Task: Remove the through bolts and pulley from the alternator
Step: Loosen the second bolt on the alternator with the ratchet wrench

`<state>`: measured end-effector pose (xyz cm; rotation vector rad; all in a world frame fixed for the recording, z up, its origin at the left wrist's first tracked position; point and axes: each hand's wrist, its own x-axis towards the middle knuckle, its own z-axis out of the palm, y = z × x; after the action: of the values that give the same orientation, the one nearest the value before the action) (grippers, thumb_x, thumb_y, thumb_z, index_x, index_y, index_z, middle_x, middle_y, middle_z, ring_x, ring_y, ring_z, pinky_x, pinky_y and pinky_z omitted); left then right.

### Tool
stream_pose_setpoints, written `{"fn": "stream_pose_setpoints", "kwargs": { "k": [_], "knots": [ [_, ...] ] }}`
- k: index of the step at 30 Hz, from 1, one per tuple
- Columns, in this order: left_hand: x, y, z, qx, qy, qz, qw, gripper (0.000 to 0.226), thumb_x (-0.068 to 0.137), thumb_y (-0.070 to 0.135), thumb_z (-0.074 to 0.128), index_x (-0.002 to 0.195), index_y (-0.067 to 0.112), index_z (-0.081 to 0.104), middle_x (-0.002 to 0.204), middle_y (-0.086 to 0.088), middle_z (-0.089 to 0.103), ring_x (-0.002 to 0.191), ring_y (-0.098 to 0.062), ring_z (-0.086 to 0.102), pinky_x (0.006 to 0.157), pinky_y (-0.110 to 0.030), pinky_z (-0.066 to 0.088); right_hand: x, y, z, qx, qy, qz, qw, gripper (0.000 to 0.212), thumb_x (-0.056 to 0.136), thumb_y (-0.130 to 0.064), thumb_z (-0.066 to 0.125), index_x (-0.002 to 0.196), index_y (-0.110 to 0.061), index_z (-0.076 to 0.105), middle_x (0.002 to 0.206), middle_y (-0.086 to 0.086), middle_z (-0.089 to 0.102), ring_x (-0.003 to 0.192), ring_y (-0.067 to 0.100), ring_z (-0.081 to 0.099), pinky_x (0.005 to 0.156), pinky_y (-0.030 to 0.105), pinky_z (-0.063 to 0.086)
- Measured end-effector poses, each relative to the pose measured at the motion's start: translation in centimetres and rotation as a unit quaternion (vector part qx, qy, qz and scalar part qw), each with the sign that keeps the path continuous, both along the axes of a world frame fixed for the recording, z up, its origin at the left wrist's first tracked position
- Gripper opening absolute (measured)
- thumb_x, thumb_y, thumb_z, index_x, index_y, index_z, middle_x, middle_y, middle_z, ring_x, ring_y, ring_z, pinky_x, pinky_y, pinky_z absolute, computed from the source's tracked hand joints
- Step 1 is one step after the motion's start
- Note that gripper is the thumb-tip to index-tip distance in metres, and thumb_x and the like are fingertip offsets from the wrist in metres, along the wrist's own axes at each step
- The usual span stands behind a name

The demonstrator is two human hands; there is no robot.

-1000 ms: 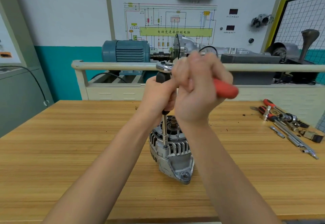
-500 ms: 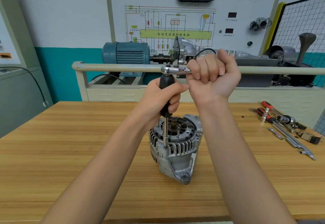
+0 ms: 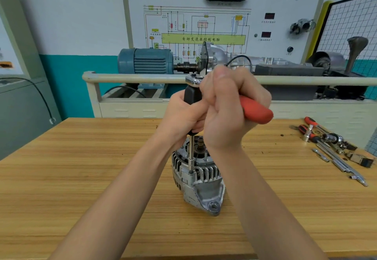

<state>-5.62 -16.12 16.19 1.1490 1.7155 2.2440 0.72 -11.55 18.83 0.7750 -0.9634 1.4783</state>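
Alternator stands on end near the middle of the wooden bench, mounting ear toward the camera, finned housing up. Top end shows a bare shaft stub with a bearing ring under it. No pulley visible on that end, so it's either already off or on the hidden underside; can't tell which.

Driver shaft runs straight down to a bolt head at the housing edge, socket tip seated on it. Reads as a through bolt in progress, not yet out. Other through bolts: can't count them, the hands block most of the top face.

Left hand wraps the black driver handle, fingers curled round it, keeping the shaft vertical. Right hand is fisted tight around the red-handled ratchet, whose chrome head sits on top of the black handle; red grip sticks out to the right past the palm.

Judgement: early to mid task. At least this bolt still to break loose and pull, then the rest, and the pulley status needs checking.

Loose sockets, extensions and a second red-handled tool lie well apart on the right of the bench. Blue motor and wiring-diagram board behind the rail.
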Motion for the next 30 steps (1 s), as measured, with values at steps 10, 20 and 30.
{"fn": "stream_pose_setpoints", "kwargs": {
  "k": [10,20,30],
  "knots": [
    [0.5,-0.7,0.9,-0.015,-0.01,-0.047,0.999,0.042,0.084,-0.002,0.061,0.051,0.018,0.046,0.045,0.001,0.036,0.038,-0.016,0.034,0.041,-0.021,0.031,-0.6,4.6,2.1,-0.194,-0.136,0.406,0.883,0.048,0.082,-0.011,0.04,0.035,-0.018,0.031,0.032,-0.004,0.021,0.037,0.013,0.008,0.04,0.021,0.019],
    [1.2,0.9,0.7,0.016,-0.08,0.069,0.994,0.043,0.084,-0.006,0.055,0.055,0.018,0.032,0.041,0.007,0.027,0.033,-0.008,0.02,0.037,-0.014,0.02,0.1,2.0,1.3,-0.093,-0.053,0.216,0.971,0.049,0.083,-0.003,0.043,0.038,-0.02,0.035,0.035,-0.005,0.026,0.035,0.009,0.017,0.044,0.024,0.021],
    [1.1,-0.2,0.7,0.021,-0.064,0.004,0.998,0.039,0.082,-0.005,0.055,0.055,0.015,0.035,0.04,0.005,0.029,0.034,-0.01,0.023,0.038,-0.016,0.022,0.3,2.4,1.7,-0.089,-0.085,0.276,0.953,0.05,0.081,-0.005,0.043,0.034,-0.021,0.035,0.033,-0.007,0.024,0.036,0.01,0.012,0.045,0.024,0.019]
  ]
}}
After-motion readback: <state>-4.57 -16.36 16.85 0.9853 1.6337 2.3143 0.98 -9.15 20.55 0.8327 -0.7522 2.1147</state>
